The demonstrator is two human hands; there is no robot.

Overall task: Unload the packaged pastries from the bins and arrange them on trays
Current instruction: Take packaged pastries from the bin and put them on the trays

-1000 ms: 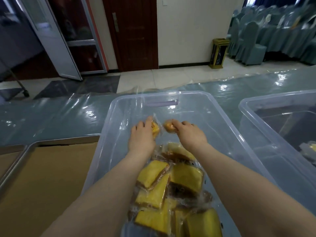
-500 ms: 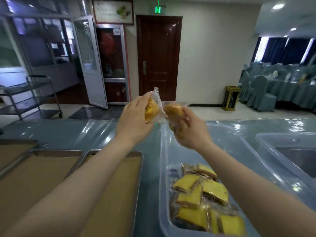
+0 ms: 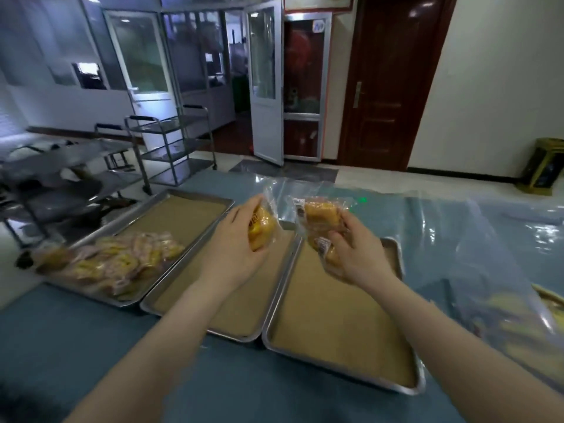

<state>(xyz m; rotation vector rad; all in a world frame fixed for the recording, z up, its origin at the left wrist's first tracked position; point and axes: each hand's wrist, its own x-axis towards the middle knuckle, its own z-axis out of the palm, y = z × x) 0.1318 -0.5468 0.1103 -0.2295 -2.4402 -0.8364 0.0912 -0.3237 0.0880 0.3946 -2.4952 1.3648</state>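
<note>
Now, entries as we find them.

Left hand (image 3: 235,248): curled round one wrapped pastry (image 3: 261,224), held above the middle tray (image 3: 213,303).

Right hand (image 3: 357,254): gripping a pastry packet (image 3: 322,213), with what looks like a second one beneath it against the palm. It is held above the far end of the right tray (image 3: 335,337). Both hands are raised, and nothing they hold touches a tray.

Change: a second ago we had both hands down in the clear bin, taking these up. Half a second ago we had lifted them out. Our view has since swung left, and the bin (image 3: 531,312) now sits blurred at the right edge with yellow pastries left inside.

Trays: three side by side on the blue table (image 3: 76,346), all paper-lined. The left tray (image 3: 195,195) carries a loose pile of packets (image 3: 122,261) at its near end. The middle and right trays hold nothing yet.

Status, in our judgement: the pick is done and the carry nearly done. Setting down comes next, probably starting a fresh row on a bare tray. The bin is not yet emptied.
</note>
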